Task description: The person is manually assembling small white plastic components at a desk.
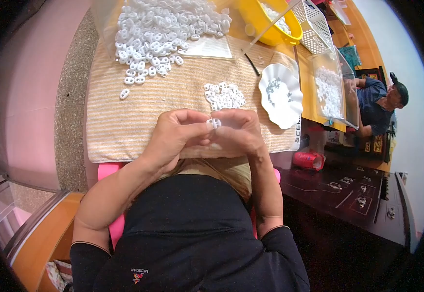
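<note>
Over the near edge of the striped towel, my left hand (180, 134) and my right hand (241, 129) meet fingertip to fingertip. Both are closed in a pinch on one small white two-hole cord lock (215, 123), which looks like plastic. Fingers partly cover it, so its far side is hidden. Just beyond my fingertips lies a small heap of white plastic pieces with holes (224, 95). A white scalloped dish (294, 100), to the right of that heap, holds tiny grey bits too small to make out. At the far left spreads a big pile of white oval two-hole pieces (168, 29).
A thin black stick (252, 64) lies beside the dish. Farther back stand a yellow basin (251, 19) and a white perforated basket (314, 27). On the right, a clear bin (341, 90) holds white pieces, with another person (378, 100) beyond it. A red container (309, 160) lies nearby.
</note>
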`<action>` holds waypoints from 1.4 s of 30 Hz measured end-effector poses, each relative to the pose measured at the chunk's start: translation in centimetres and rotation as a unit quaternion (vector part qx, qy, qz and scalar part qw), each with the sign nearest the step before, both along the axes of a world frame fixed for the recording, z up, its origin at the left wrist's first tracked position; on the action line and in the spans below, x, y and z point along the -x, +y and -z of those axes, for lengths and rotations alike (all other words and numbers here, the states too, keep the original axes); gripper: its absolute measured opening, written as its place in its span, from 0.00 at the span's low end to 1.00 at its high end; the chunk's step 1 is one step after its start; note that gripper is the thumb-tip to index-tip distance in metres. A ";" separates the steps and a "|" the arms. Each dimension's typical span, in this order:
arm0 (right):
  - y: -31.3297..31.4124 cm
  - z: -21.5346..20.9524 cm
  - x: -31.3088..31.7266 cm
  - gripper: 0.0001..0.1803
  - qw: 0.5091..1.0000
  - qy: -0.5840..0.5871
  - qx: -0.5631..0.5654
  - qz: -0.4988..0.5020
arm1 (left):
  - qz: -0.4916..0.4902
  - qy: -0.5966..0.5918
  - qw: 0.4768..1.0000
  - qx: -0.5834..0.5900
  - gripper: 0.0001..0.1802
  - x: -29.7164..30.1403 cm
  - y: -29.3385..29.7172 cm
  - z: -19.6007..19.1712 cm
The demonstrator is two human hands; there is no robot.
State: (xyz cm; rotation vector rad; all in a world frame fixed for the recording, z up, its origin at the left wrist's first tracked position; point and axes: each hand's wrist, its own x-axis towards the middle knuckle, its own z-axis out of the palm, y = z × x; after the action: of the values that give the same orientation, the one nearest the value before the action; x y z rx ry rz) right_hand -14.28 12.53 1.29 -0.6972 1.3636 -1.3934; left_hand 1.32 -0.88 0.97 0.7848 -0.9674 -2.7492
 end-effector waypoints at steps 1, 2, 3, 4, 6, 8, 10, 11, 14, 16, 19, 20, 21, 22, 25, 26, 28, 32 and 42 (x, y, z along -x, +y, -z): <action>0.0 0.1 0.0 0.18 1.000 0.001 0.006 0.000 | -0.002 0.002 1.000 -0.004 0.08 0.0 0.0 -0.1; 0.0 0.2 0.1 0.18 1.000 0.000 0.005 0.001 | -0.001 0.001 1.000 -0.004 0.08 0.0 0.0 -0.1; 0.1 0.3 0.2 0.18 1.000 0.026 0.010 -0.004 | -0.001 0.003 1.000 -0.007 0.08 0.0 0.0 -0.2; 0.0 0.4 0.2 0.18 0.999 0.051 0.014 -0.010 | -0.001 0.005 1.000 -0.011 0.08 0.0 0.0 -0.3; 0.0 0.0 0.1 0.17 0.999 0.030 0.017 -0.005 | -0.003 0.003 1.000 -0.020 0.08 0.1 0.0 -0.6; -0.2 -0.5 -0.1 0.17 1.000 0.009 0.020 0.000 | -0.004 0.001 1.000 -0.029 0.09 0.1 0.0 -0.7; -0.4 -0.8 -0.4 0.16 0.999 -0.003 0.037 0.010 | -0.007 -0.004 0.999 -0.035 0.09 0.2 0.0 -0.6; -0.4 -0.8 -0.4 0.16 0.999 -0.006 0.036 0.011 | -0.006 -0.007 0.999 -0.036 0.09 0.2 0.1 -0.5; -0.6 -1.2 -0.7 0.16 0.999 0.030 0.031 0.017 | -0.013 -0.010 0.999 -0.052 0.09 0.3 0.2 -0.3; -0.7 -1.5 -1.0 0.16 0.997 -0.032 0.011 0.064 | -0.016 -0.010 0.997 -0.069 0.08 0.4 0.2 -0.4; -0.7 -1.3 -1.0 0.17 0.998 -0.017 0.017 0.064 | -0.017 -0.011 0.997 -0.073 0.08 0.4 0.2 -0.3; -0.6 -1.1 -0.9 0.17 0.998 -0.019 0.016 0.066 | -0.016 -0.014 0.997 -0.073 0.08 0.5 0.2 -0.3; -0.6 -1.0 -0.9 0.17 0.998 -0.007 0.019 0.066 | -0.016 -0.017 0.997 -0.078 0.08 0.5 0.2 -0.3; -0.6 -0.9 -0.9 0.17 0.998 0.006 0.021 0.066 | -0.017 -0.020 0.996 -0.082 0.08 0.6 0.2 -0.4; -0.6 -0.7 -1.0 0.16 0.996 0.055 0.021 0.068 | -0.015 -0.028 0.996 -0.082 0.08 0.6 0.1 -0.3; -0.6 -0.8 -1.0 0.16 0.996 0.053 0.021 0.069 | -0.015 -0.030 0.996 -0.083 0.08 0.6 0.1 -0.3; -0.7 -0.9 -1.0 0.16 0.994 0.082 0.017 0.066 | -0.016 -0.017 0.996 -0.091 0.08 0.5 0.1 -0.1; -0.7 -0.1 -0.9 0.16 0.992 0.110 0.046 0.050 | -0.013 -0.018 0.995 -0.095 0.08 0.4 0.0 -0.1; -0.8 -0.4 -0.8 0.15 0.990 0.130 0.013 0.051 | -0.006 -0.048 0.997 -0.059 0.10 0.4 0.0 -0.2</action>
State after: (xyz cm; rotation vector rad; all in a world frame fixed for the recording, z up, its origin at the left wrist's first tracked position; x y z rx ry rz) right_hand -13.52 11.71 1.73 -0.8593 1.6057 -1.4399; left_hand 0.90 -0.93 1.16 0.9448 -0.8200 -2.8027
